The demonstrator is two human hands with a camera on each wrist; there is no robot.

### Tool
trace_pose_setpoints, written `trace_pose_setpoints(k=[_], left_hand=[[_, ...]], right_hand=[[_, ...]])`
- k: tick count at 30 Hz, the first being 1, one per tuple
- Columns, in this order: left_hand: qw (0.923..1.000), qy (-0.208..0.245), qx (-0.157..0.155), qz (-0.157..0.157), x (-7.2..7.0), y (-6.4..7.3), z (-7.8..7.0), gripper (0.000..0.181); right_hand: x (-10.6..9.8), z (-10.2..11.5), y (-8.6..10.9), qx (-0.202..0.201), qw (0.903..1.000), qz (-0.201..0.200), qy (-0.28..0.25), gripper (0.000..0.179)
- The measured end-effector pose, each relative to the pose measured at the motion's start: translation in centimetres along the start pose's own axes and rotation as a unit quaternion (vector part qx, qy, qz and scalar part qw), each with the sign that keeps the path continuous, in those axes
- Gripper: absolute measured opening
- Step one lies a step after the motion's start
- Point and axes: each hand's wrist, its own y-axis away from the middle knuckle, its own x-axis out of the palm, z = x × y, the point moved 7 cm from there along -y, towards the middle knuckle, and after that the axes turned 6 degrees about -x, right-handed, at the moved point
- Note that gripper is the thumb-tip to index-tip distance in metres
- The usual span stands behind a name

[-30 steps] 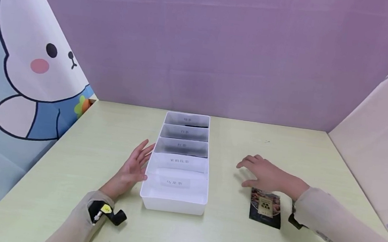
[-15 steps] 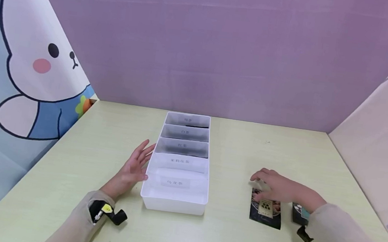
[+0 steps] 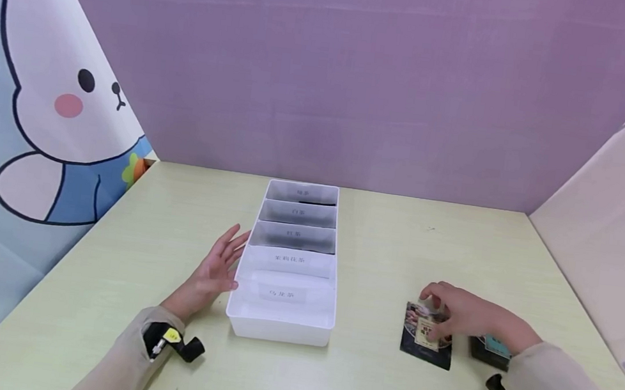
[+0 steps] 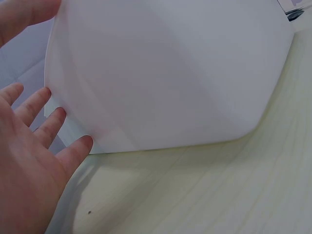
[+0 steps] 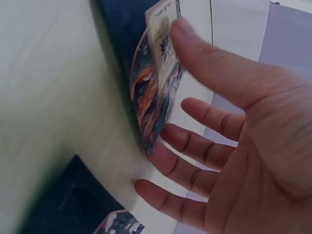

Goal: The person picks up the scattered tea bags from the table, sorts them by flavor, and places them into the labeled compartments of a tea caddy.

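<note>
My left hand [image 3: 209, 276] rests against the left side of a long white divided box [image 3: 281, 332], its fingers spread and its thumb at the rim. The left wrist view shows the fingertips on the box's outer wall [image 4: 161, 83]. On the right, my right hand [image 3: 473, 313] is over a dark tea packet [image 3: 413, 351] with a cream label. In the right wrist view the thumb is near that label [image 5: 163, 44], with the fingers loosely bent by the packet's end; whether they touch it I cannot tell. A second dark packet [image 3: 490, 355] with a teal label lies partly under the right wrist.
The box's compartments carry Chinese labels [image 3: 282, 294]; thin dark edges [image 3: 317, 204] show in some of the rear ones. A purple backdrop [image 3: 325, 81] stands behind the pale table [image 3: 361, 381], with printed cloth panels [image 3: 46, 145] at the sides.
My right hand has moved right and toward me, from beyond the cream-label packet to over it, uncovering part of the teal-label packet. The left hand and the box stay in place.
</note>
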Motion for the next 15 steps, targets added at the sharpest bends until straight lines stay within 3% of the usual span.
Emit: trace_pose_setpoints(k=[7, 15], left_hand=[[1.0, -0.004, -0.003, -0.003, 0.01, 0.04, -0.01, 0.103], [1.0, -0.004, -0.003, -0.004, 0.1, -0.02, -0.06, 0.103]], right_hand=[[0.07, -0.15, -0.27, -0.009, 0.9998, -0.01, -0.014, 0.062], [-0.42, -0.52, -0.78, -0.034, 0.9976, -0.028, -0.053, 0.042]])
